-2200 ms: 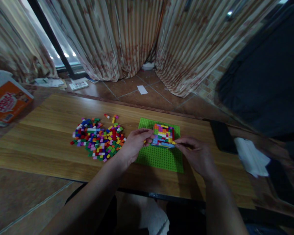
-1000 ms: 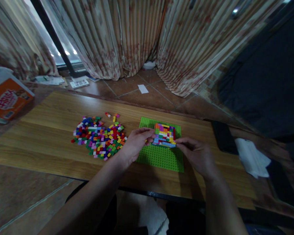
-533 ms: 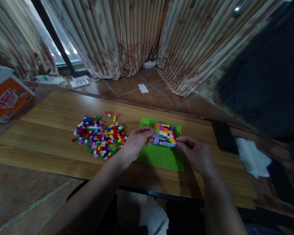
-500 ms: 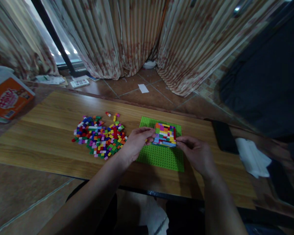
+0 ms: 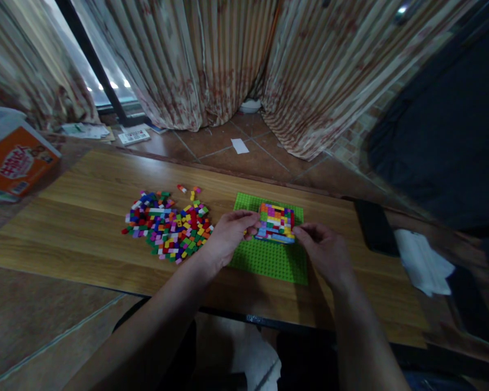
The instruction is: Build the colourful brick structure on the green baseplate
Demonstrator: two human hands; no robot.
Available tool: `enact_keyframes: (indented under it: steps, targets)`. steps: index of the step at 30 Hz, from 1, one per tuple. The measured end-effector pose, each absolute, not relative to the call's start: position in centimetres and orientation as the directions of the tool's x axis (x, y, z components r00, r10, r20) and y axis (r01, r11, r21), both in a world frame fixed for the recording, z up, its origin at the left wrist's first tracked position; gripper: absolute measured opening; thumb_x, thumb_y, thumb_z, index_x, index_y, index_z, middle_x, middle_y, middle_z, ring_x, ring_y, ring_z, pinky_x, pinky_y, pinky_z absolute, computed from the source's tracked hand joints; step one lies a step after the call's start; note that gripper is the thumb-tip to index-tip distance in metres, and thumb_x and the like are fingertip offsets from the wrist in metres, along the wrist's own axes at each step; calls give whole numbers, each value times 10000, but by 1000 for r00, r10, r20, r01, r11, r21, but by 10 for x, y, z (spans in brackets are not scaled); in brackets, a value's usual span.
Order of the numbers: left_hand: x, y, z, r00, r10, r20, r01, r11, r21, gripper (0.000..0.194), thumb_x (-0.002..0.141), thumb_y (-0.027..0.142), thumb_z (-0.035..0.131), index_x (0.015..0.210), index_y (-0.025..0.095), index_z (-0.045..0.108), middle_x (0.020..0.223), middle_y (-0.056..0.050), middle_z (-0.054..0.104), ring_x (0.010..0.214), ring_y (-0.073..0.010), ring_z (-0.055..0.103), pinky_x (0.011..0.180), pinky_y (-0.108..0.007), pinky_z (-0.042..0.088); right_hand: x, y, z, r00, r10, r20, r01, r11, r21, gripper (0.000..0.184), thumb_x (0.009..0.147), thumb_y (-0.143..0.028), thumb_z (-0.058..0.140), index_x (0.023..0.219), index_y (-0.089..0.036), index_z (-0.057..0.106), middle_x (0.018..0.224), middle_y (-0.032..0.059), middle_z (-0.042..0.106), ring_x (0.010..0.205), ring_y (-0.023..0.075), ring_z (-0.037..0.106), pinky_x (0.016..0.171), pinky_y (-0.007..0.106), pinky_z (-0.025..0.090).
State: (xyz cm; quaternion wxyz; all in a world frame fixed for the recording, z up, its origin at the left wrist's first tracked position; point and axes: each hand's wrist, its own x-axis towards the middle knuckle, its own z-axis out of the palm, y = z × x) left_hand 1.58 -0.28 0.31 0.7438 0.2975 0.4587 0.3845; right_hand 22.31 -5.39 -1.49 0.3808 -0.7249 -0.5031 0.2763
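A flat structure of many-coloured toy bricks (image 5: 275, 221) sits over the back part of a green studded baseplate (image 5: 271, 263). Whether it is pressed onto the plate or held just above, I cannot tell. My left hand (image 5: 233, 233) is closed at the structure's left edge, thumb and forefinger against it. A small yellow bit shows among its curled lower fingers. At the front right corner, my right hand (image 5: 324, 247) pinches the structure's edge between thumb and fingers. Its fingertips are partly hidden.
Left of the baseplate lies a wide heap of loose toy bricks (image 5: 169, 225) on the wooden table (image 5: 85, 244). A black phone-like slab (image 5: 375, 227) and white tissues (image 5: 422, 263) lie on the right. Beyond the table's left end stands an orange-labelled plastic box (image 5: 18, 157).
The right fingers have shifted slightly along the structure's right edge, and its front edge looks a little more tilted. My left hand keeps its place. The whole view has moved slightly.
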Motion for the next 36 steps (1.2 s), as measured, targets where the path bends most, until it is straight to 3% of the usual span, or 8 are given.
enact_keyframes:
  steps: [14,20,24,27,30,33,36]
  targets:
    - [16,-5,4,300,843,-446,-339,531,776,73,802,179,688,791,110,709,743,-41,673,611,-70,552,607,-208,405,219,-51,-18,293,956,32,637,-170,-752,408,787,-598,651,739,-195,687,661,28,685,613,178,610,580,300,429]
    - [15,-6,11,379,799,-468,-442,600,667,226,931,256,571,826,97,693,763,-71,683,658,-101,618,672,-229,497,220,-52,-18,293,955,56,646,-154,-748,397,775,-588,673,702,-198,671,622,16,664,571,166,594,546,285,421]
    - [14,-5,17,463,745,-480,-478,666,572,336,969,348,514,830,92,681,794,-108,700,732,-139,663,773,-270,541,210,-53,-12,385,905,183,615,-103,-782,354,809,-531,668,694,-196,650,614,3,640,559,153,575,547,280,430]
    - [12,-4,17,524,723,-450,-485,688,541,383,970,404,502,830,97,684,845,-128,717,786,-155,677,836,-287,534,194,-55,-5,358,873,332,617,46,-786,282,863,-468,633,768,-207,680,721,23,681,660,178,621,634,309,490]
    - [10,-5,16,566,709,-420,-493,700,517,396,957,444,517,850,103,688,855,-116,713,804,-156,670,852,-293,522,176,-56,0,177,875,451,664,233,-711,179,904,-379,607,890,-243,722,919,51,709,862,209,661,794,361,529]
    - [8,-6,15,571,716,-402,-509,693,510,390,952,449,528,864,110,699,829,-87,691,787,-136,643,838,-273,509,164,-56,0,18,874,486,698,337,-632,180,919,-328,598,1031,-273,728,1086,68,673,1044,226,634,924,409,512]
    - [7,-7,14,572,732,-370,-525,673,521,385,924,475,573,889,118,712,845,-71,680,778,-119,620,806,-242,488,156,-55,-3,-24,871,491,735,348,-582,206,916,-347,609,1073,-283,726,1145,78,637,1109,247,596,972,457,490]
